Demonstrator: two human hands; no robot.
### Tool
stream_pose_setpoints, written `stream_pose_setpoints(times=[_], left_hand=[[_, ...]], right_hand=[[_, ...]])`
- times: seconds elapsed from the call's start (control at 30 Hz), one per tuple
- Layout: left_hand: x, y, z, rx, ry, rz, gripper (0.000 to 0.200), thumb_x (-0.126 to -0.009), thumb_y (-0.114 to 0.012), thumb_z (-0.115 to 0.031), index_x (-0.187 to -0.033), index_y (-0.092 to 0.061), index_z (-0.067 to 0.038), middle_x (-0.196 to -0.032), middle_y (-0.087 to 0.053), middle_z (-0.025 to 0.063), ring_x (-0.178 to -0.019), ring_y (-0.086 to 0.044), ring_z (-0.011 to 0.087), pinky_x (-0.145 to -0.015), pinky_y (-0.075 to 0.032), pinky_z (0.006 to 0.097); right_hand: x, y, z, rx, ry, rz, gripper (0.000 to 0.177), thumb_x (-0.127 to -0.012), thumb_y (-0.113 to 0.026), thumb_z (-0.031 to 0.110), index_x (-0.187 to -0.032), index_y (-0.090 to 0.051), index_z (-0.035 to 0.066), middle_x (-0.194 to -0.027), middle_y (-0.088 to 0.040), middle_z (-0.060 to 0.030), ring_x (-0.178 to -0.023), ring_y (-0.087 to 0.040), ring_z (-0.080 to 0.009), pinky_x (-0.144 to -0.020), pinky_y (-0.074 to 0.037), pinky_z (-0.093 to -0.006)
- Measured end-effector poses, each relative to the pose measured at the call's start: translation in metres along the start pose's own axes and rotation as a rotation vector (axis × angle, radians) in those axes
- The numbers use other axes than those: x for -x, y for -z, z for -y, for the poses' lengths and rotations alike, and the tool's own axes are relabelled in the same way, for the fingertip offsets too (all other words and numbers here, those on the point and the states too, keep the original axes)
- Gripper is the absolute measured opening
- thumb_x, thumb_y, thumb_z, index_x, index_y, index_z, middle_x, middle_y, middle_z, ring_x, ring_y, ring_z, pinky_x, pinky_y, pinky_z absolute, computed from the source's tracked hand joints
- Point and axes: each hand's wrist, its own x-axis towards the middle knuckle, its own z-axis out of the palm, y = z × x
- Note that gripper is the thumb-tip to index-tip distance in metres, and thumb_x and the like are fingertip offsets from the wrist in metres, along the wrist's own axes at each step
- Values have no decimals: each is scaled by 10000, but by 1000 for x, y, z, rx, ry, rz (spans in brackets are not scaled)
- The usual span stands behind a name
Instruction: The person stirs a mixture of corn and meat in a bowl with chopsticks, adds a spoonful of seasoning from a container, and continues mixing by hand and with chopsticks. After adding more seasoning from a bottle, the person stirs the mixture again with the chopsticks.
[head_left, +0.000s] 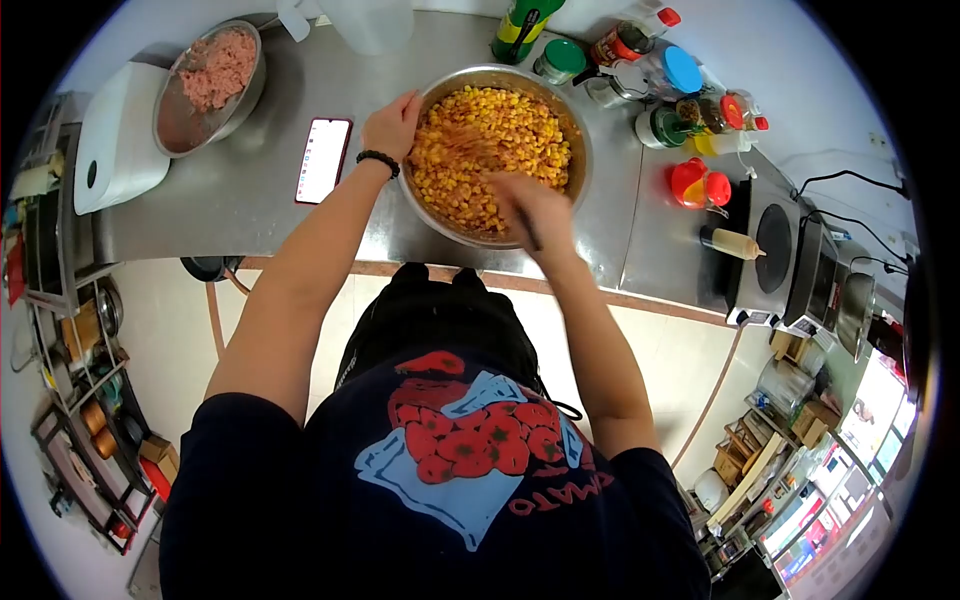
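Observation:
A large steel bowl (583,170) on the metal counter holds yellow corn kernels (540,130) mixed with a reddish, meat-like mixture. My left hand (392,127), with a dark beaded bracelet at the wrist, grips the bowl's left rim. Over the lower right part of the bowl is my right hand (533,212), its fingers closed round a dark, thin handle. Motion blurs that hand, and the handle's far end cannot be made out among the kernels.
A phone (323,160) lies left of the bowl. Farther left stand a bowl of minced meat (215,72) and a white appliance (122,137). Bottles and jars (665,127) line the back right. A squeeze bottle (733,243) lies beside a round black hob (773,248).

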Motion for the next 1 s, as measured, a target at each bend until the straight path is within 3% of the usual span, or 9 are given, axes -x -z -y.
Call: stream_pose_setpoints(times=[0.13, 0.27, 0.47, 0.53, 0.63, 0.73, 0.83, 0.93, 1.0], left_hand=[[1, 22, -11, 19, 151, 156, 409, -880, -477, -376, -1196, -568, -133, -834, -649, 111, -790, -607, 280, -715, -478, 372], [32, 31, -12, 150, 118, 4, 457, -850, -547, -294, -1239, -515, -58, -917, -598, 138, -843, -578, 256, -753, -454, 357], [69, 48, -27, 151, -33, 10, 390, -837, -571, -259, -1165, -558, -49, -956, -594, 141, -883, -572, 256, -770, -457, 358], [62, 53, -61, 215, -137, 149, 378, -828, -597, -242, -1149, -563, -47, -1011, -590, 140, -927, -563, 269, -797, -451, 364], [44, 45, -126, 121, -661, 195, 369, -835, -598, -259, -1139, -571, -50, -1081, -566, 163, -990, -543, 308, -869, -430, 380], [24, 21, -188, 159, -1036, 384, 299, -846, -584, -273, -1042, -592, -47, -1081, -553, 174, -1011, -531, 325, -874, -426, 387], [7, -2, -220, 31, -948, 823, 275, -870, -550, -295, -929, -584, -28, -973, -567, 161, -957, -545, 302, -804, -431, 382], [-3, 9, -233, -57, -753, 1008, 286, -895, -512, -302, -868, -560, -21, -873, -558, 157, -870, -549, 299, -750, -424, 377], [-14, 11, -221, -118, -912, 933, 294, -916, -473, -302, -874, -559, -24, -832, -549, 145, -776, -561, 265, -699, -447, 359]], right_hand=[[31, 45, 7, 146, -166, -95, 217, -764, -591, 17, -973, -623, 66, -830, -607, -143, -736, -607, -310, -653, -487, -370], [52, 54, 31, -43, 65, 356, 200, -804, -586, 50, -999, -613, 81, -869, -625, -122, -795, -617, -293, -695, -497, -358], [46, 102, -19, -219, -405, -67, 140, -830, -629, 89, -941, -662, 11, -852, -670, -104, -776, -628, -154, -694, -479, -243], [38, 114, -19, -422, -489, -113, 208, -864, -616, 169, -942, -664, -18, -823, -665, -72, -735, -601, -120, -686, -482, -241], [18, 127, -23, -577, -476, -146, 231, -878, -597, 191, -935, -661, -24, -803, -652, -75, -729, -598, -125, -673, -490, -244], [-9, 137, -31, -567, -209, -56, 244, -885, -588, 197, -900, -658, -36, -801, -643, -80, -722, -597, -122, -651, -494, -247], [-27, 154, -31, -676, -152, -11, 239, -881, -593, 192, -869, -645, -41, -810, -644, -90, -676, -599, -118, -609, -497, -235], [-24, 173, -37, -778, -253, -121, 238, -878, -597, 198, -883, -630, -38, -818, -644, -99, -661, -624, -149, -606, -515, -245], [-10, 193, -42, -848, -371, -322, 245, -873, -598, 213, -914, -613, -28, -823, -639, -109, -652, -633, -162, -607, -530, -261]])
